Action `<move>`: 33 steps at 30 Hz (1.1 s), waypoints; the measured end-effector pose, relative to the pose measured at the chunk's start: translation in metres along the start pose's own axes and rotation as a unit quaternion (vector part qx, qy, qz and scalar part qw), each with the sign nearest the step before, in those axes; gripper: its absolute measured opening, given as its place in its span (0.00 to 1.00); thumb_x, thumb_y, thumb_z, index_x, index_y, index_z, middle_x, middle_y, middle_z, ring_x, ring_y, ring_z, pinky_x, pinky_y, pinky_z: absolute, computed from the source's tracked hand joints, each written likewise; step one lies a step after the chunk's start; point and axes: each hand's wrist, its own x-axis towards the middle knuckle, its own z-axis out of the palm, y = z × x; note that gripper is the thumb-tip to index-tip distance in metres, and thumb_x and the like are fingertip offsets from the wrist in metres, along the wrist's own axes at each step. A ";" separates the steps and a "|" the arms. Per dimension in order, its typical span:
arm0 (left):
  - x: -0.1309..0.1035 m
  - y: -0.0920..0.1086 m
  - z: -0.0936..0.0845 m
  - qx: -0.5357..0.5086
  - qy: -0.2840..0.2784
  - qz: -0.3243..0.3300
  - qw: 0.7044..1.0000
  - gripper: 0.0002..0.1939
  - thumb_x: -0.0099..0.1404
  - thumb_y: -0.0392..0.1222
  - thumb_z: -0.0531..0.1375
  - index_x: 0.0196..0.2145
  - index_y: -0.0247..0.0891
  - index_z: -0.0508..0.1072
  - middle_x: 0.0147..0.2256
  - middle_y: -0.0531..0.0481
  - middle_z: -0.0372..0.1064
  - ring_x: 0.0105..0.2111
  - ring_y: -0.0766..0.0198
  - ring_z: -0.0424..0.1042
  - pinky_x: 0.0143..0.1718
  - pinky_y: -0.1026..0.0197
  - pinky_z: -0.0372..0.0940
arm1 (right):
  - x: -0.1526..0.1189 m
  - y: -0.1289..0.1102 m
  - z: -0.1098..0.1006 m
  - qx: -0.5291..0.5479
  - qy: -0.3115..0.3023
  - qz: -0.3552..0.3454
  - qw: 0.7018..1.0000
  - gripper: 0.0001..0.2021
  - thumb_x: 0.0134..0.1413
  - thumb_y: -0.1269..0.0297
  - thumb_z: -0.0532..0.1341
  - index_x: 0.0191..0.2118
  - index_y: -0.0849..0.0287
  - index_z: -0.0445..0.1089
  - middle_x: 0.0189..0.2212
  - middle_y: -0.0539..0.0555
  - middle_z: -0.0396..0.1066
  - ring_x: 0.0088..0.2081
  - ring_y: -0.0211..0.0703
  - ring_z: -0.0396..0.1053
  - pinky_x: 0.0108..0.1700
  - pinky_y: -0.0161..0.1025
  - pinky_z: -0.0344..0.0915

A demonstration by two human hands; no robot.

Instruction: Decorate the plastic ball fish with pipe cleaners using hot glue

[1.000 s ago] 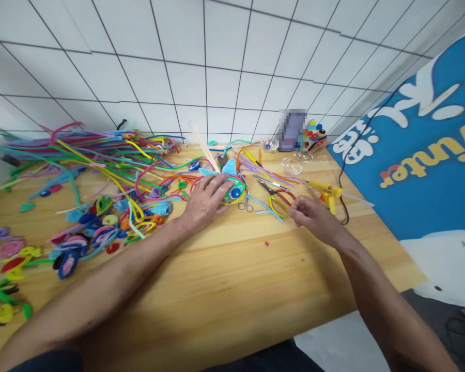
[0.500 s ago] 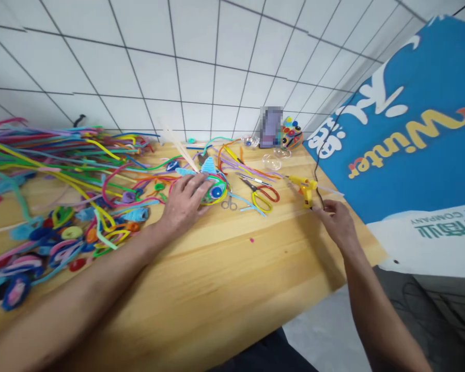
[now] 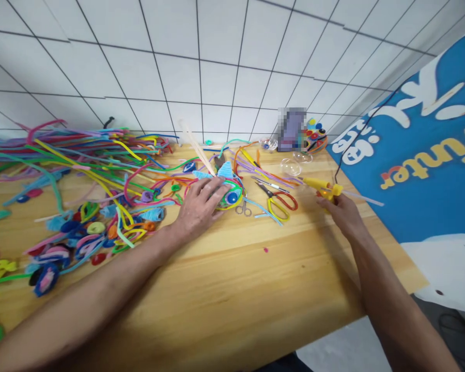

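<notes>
My left hand point(image 3: 202, 205) lies over a colourful pipe-cleaner figure point(image 3: 233, 197), its fingers curved across it and partly hiding it. The figure has a round blue eye-like part, green and yellow edges and light-blue pointed pieces point(image 3: 225, 169) at the top. Pale thin sticks point(image 3: 201, 154) rise just behind it. At the right, my right hand point(image 3: 343, 213) is wrapped round the handle of a yellow hot glue gun point(image 3: 325, 187), whose nozzle points left. A clear glue stick point(image 3: 364, 198) sticks out of its back.
Red-and-yellow-handled scissors point(image 3: 281, 201) and small scissors point(image 3: 243, 208) lie between my hands. Pipe cleaners point(image 3: 89, 147) and coiled pieces point(image 3: 73, 237) crowd the left. Clear plastic domes point(image 3: 290, 166) and a pixelated upright device point(image 3: 291, 129) stand near the tiled wall. A dark cord point(image 3: 339, 163) runs up rightward.
My right hand has moved from the cord below the glue gun to grip its handle. My left hand stays on the figure. The whole view has shifted left, so things appear further right.
</notes>
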 end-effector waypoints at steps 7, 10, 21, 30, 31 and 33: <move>0.000 0.001 -0.001 0.003 0.017 0.016 1.000 0.39 0.70 0.41 0.66 0.74 0.46 0.56 0.65 0.36 0.69 0.64 0.43 0.67 0.64 0.39 0.66 | -0.022 -0.100 0.001 0.146 -0.190 -0.117 0.964 0.16 0.47 0.49 0.75 0.37 0.53 0.82 0.42 0.56 0.84 0.46 0.56 0.79 0.48 0.49 0.76; 0.001 0.001 -0.001 -0.002 0.025 0.016 1.000 0.42 0.70 0.40 0.66 0.75 0.45 0.52 0.65 0.36 0.70 0.65 0.45 0.67 0.65 0.39 0.66 | -0.020 -0.129 0.009 0.154 -0.260 -0.150 0.942 0.20 0.46 0.45 0.76 0.39 0.54 0.83 0.40 0.55 0.83 0.44 0.56 0.79 0.47 0.49 0.76; 0.001 0.003 -0.002 0.011 0.029 0.007 1.000 0.47 0.72 0.42 0.66 0.78 0.42 0.45 0.64 0.34 0.70 0.63 0.44 0.69 0.64 0.41 0.66 | -0.025 -0.137 0.030 0.045 -0.282 -0.243 0.927 0.19 0.59 0.43 0.68 0.34 0.55 0.80 0.22 0.49 0.69 0.27 0.42 0.65 0.27 0.37 0.62; -0.001 0.001 0.000 0.008 0.008 -0.002 1.000 0.46 0.70 0.41 0.66 0.77 0.42 0.48 0.65 0.35 0.70 0.64 0.43 0.68 0.66 0.40 0.64 | -0.033 -0.141 0.037 0.014 -0.264 -0.270 0.926 0.16 0.61 0.46 0.67 0.35 0.54 0.80 0.24 0.50 0.71 0.31 0.47 0.69 0.32 0.40 0.65; -0.001 0.001 0.000 0.008 0.003 -0.005 1.000 0.45 0.70 0.41 0.66 0.77 0.42 0.48 0.66 0.35 0.69 0.64 0.43 0.68 0.66 0.40 0.64 | -0.033 -0.140 0.037 0.012 -0.261 -0.274 0.925 0.16 0.61 0.46 0.67 0.34 0.55 0.79 0.24 0.50 0.71 0.31 0.47 0.69 0.32 0.40 0.65; -0.001 0.001 0.000 0.011 -0.001 -0.006 1.000 0.44 0.71 0.42 0.66 0.76 0.42 0.50 0.66 0.35 0.69 0.64 0.43 0.68 0.66 0.40 0.64 | -0.034 -0.138 0.038 0.004 -0.259 -0.280 0.925 0.17 0.61 0.45 0.66 0.33 0.55 0.77 0.24 0.50 0.70 0.30 0.45 0.68 0.31 0.39 0.64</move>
